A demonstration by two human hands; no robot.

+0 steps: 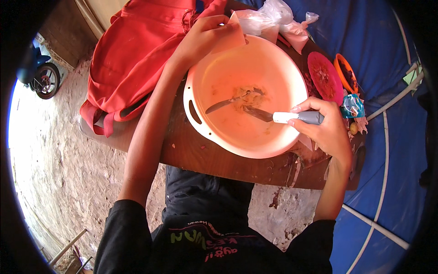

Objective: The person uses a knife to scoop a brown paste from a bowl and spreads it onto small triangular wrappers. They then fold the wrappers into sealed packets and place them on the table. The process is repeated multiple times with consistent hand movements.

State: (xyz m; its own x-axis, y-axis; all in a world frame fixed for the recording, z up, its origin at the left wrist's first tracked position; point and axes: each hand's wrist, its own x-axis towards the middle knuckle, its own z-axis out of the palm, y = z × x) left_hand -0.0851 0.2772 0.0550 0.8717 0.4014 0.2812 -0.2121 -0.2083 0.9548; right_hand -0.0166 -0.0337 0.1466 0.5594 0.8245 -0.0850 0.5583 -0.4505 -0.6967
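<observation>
A large white plastic basin (255, 144) with a slotted side handle stands on the table, and brownish bits (250, 97) lie on its floor. My right hand (326, 125) is closed around the grey and white handle of a knife (260, 113), whose metal blade points down into the basin. A long dark shape (220, 105) also crosses the basin floor; I cannot tell whether it is another utensil or a shadow. At the far rim my left hand (207, 34) pinches a pale, flat packet or folded sheet (232, 40), tilted beside the basin wall. What the packet contains is hidden.
A red backpack (125, 64) lies on the wooden table (205, 164), left of the basin. Behind stand knotted plastic bags (271, 18). To the right are a pink plate (321, 75), an orange bowl (345, 73) and a blue packet (353, 107). Blue sheeting (365, 32) hangs beyond.
</observation>
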